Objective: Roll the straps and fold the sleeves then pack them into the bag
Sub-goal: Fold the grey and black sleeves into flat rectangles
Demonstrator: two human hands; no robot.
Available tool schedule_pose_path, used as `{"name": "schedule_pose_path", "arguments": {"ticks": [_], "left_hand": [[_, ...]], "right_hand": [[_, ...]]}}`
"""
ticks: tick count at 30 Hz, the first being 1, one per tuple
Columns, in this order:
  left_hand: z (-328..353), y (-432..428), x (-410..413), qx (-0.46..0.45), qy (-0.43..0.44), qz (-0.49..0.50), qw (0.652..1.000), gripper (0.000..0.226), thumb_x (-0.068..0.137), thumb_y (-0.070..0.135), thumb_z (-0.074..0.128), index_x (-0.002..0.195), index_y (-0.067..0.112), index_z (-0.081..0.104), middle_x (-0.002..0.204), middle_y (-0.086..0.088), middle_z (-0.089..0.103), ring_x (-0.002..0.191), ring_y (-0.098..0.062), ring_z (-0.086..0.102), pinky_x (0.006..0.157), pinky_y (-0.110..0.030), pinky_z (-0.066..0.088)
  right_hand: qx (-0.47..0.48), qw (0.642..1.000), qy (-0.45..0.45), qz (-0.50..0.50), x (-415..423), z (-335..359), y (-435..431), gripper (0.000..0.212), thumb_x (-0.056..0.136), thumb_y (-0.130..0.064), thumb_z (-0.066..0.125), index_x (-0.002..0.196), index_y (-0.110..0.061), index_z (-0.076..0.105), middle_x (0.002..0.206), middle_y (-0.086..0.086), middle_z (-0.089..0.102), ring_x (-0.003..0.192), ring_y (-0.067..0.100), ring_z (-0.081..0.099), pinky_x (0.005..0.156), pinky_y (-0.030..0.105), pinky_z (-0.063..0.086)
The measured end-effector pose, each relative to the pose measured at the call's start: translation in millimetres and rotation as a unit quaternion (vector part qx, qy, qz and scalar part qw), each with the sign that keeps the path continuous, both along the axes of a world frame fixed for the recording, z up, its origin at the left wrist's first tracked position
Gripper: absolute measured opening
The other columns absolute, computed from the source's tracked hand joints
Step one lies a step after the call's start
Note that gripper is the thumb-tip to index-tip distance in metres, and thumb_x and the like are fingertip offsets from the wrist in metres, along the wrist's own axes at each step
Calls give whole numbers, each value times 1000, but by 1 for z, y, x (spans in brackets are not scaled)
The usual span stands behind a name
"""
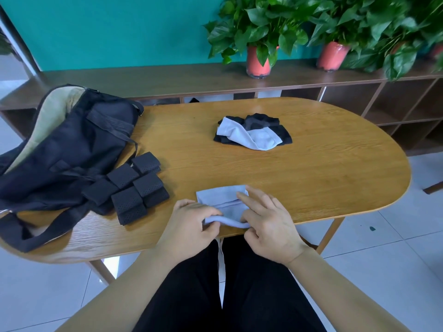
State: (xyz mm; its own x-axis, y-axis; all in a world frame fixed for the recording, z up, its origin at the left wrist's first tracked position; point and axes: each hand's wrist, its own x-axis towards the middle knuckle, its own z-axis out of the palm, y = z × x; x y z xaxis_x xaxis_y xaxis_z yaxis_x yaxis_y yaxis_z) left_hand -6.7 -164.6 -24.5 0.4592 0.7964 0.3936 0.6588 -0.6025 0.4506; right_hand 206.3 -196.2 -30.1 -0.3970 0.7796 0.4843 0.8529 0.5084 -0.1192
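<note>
Bright, even light, soft shadows. Sheen on table (259, 109) toward 12 o'clock. Edges bow (shelf (167, 77) curves). Plants (263, 25) at 1 o'clock slightly soft.

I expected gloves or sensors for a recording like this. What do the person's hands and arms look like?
Nothing is worn on them: the left hand and right hand are bare, with no gloves, rings, watch or markers showing, and both forearms are uncovered, with no sleeve in view.
</note>
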Motion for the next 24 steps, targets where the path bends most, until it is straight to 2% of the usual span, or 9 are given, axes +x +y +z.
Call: {"name": "schedule_pose_path", "arguments": {"ticks": [4, 6, 8, 10, 15, 18, 20, 22, 24], "left_hand": [[0, 7, -1, 8, -29, 48, 998, 24, 77, 41, 49, 81, 27, 69, 96, 20, 62, 94, 2, 53, 92, -24, 24], [2, 13, 0, -15, -34, 85, 996, 36, 78, 46, 45, 91, 24, 69, 96, 17, 65, 96, -2, 56, 94, -24, 23], [4, 20, 1, -65, -37, 120, 990, 31, 85, 46, 47, 95, 23, 64, 68, 13, 60, 75, -5, 56, 97, -28, 25], [5, 27, 3, -97, -29, 149, 984, 22, 92, 42, 51, 87, 21, 54, 50, 9, 39, 56, -8, 44, 93, -31, 29], [6, 40, 12, -97, 4, 220, 971, 42, 93, 46, 51, 64, 26, 27, 50, 7, 33, 47, -12, 34, 78, -32, 30], [3, 45, 18, -94, 12, 260, 961, 42, 93, 45, 51, 64, 25, 30, 51, 7, 38, 48, -13, 38, 75, -31, 27], [2, 47, 22, -91, 26, 280, 955, 33, 94, 45, 50, 70, 24, 41, 54, 7, 45, 53, -14, 45, 75, -31, 26], [3, 49, 24, -86, 55, 296, 950, 23, 94, 46, 47, 98, 26, 57, 63, 8, 57, 63, -14, 55, 78, -30, 25], [5, 50, 26, -83, 95, 308, 943, 39, 94, 48, 43, 124, 24, 53, 67, 7, 61, 69, -14, 59, 81, -31, 26]], "right_hand": [[-103, 994, 41, -15, 3, 3, 19, 21, 71, -24, 42, 74, -12, 59, 100, 3, 70, 117, 21, 55, 108, 38, 36], [-162, 978, 127, -45, 3, 7, 27, 24, 72, -32, 38, 75, -17, 57, 80, -2, 65, 87, 21, 60, 89, 31, 44], [-200, 952, 214, -90, 2, 11, 36, 16, 75, -33, 40, 70, -22, 50, 63, -6, 51, 67, 18, 47, 64, 27, 36], [-222, 922, 292, -125, 1, 11, 44, 13, 83, -24, 50, 71, -18, 53, 56, -6, 46, 58, 15, 43, 55, 28, 33], [-236, 861, 400, -208, -7, 2, 59, 28, 88, -25, 61, 71, -5, 52, 46, -10, 33, 49, 8, 30, 50, 27, 28], [-229, 856, 393, -244, -13, -1, 65, 32, 89, -32, 60, 73, -5, 55, 53, -4, 40, 51, 12, 34, 50, 28, 29], [-227, 863, 357, -277, -17, 0, 69, 32, 90, -35, 58, 72, -9, 55, 55, -2, 43, 52, 14, 38, 50, 27, 31], [-227, 869, 320, -303, -20, 3, 72, 29, 91, -38, 55, 75, -13, 57, 57, -2, 49, 56, 17, 47, 52, 27, 36], [-225, 874, 281, -326, -23, 4, 74, 25, 91, -40, 55, 79, -17, 59, 63, -2, 57, 64, 20, 56, 55, 27, 40]]}}
